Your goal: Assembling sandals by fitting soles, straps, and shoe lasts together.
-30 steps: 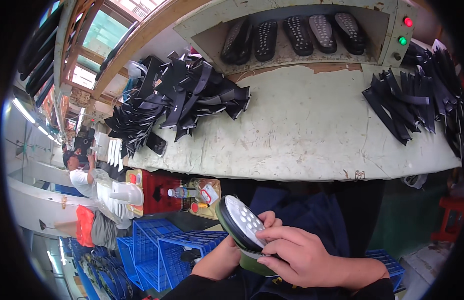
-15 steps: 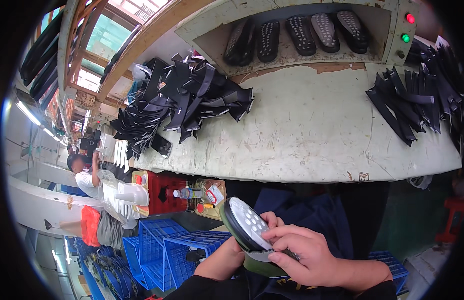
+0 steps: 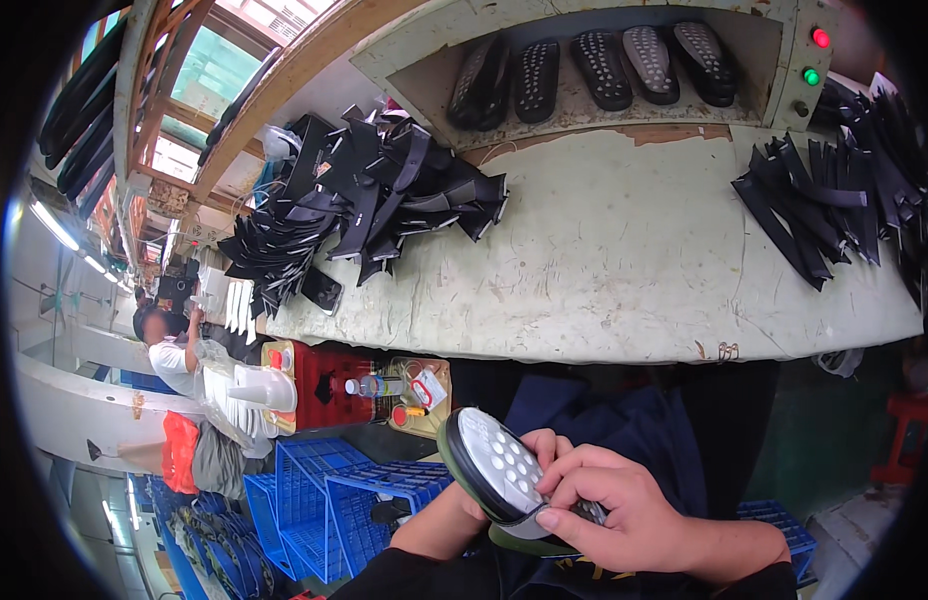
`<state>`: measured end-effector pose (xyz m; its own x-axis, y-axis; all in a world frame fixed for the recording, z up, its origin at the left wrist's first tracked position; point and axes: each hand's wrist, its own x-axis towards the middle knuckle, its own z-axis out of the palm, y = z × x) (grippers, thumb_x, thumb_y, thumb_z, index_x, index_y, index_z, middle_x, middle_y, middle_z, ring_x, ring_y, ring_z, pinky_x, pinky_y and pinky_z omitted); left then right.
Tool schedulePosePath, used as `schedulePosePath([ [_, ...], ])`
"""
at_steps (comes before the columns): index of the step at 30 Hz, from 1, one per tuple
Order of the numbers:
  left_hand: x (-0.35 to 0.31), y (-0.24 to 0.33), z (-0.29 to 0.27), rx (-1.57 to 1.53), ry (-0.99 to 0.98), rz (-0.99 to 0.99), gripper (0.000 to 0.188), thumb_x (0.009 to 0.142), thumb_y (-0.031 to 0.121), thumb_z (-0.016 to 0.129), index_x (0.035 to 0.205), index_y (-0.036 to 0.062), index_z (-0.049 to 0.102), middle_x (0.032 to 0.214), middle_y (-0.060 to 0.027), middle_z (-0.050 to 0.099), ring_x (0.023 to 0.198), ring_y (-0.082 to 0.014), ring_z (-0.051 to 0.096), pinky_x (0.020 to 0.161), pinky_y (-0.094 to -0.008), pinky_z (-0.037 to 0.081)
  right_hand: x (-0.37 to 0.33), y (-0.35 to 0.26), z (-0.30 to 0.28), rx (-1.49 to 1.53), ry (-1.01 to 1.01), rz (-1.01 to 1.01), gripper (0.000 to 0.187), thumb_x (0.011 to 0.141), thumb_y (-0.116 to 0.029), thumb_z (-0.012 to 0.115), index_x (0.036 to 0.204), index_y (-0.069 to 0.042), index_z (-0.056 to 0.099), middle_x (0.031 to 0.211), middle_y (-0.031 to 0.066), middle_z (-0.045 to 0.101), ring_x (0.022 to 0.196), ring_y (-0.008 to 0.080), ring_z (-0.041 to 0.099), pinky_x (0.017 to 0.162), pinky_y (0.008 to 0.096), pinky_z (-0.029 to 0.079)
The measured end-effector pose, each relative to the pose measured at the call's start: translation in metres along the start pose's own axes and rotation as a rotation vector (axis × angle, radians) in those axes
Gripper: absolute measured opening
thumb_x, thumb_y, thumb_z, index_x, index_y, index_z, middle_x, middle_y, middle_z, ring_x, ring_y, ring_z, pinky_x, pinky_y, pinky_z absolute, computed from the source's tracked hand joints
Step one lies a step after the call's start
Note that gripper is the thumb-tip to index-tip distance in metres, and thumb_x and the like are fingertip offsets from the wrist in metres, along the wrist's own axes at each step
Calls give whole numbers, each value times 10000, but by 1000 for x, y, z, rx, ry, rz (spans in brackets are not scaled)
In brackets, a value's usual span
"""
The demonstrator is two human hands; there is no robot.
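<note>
In front of my lap I hold a slipper (image 3: 499, 462) with a grey, bump-dotted footbed, a black rim and a green outer layer. Most of my left hand (image 3: 468, 506) is hidden under and behind the slipper, closed around it from the left side. My right hand (image 3: 616, 508) is closed on the slipper's near right part. Its thumb presses a grey edge band beside the footbed, and its fingers bend over the dotted surface. What lies beneath those fingers is partly covered.
A pale-covered worktable (image 3: 604, 250) spans ahead. Black strap pieces lie in a left pile (image 3: 374, 200) and a right pile (image 3: 814, 200). Several dark soles sit in an open-fronted box (image 3: 384, 65) behind. Blue crates (image 3: 334, 500), a red container (image 3: 324, 385) and a bottle (image 3: 369, 387) stand left.
The slipper has tilted and sunk slightly, its far end now lower. My right hand has shifted a little rightward, with its fingers more bent over the footbed.
</note>
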<state>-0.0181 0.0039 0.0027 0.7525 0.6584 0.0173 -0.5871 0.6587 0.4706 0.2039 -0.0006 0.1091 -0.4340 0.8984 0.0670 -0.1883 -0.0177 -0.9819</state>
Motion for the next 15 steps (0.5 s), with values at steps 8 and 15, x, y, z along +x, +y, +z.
schedulePosePath([
  [8, 4, -4, 4, -35, -65, -34, 869, 478, 459, 992, 1107, 106, 508, 1121, -55, 534, 1102, -196, 535, 998, -352, 448, 7, 7, -12, 9, -142, 64, 212, 822, -132, 830, 836, -45, 637, 1074, 99, 611, 992, 227, 624, 855, 319, 500],
  [15, -19, -32, -18, -102, 376, -413, 423, 879, 374, 772, 1098, 127, 507, 1085, -31, 529, 1032, -156, 559, 933, -334, 485, 24, 5, -19, -466, -244, 356, 554, 723, -326, 911, 1083, -36, 608, 1260, 198, 551, 1143, 312, 578, 979, 374, 449],
])
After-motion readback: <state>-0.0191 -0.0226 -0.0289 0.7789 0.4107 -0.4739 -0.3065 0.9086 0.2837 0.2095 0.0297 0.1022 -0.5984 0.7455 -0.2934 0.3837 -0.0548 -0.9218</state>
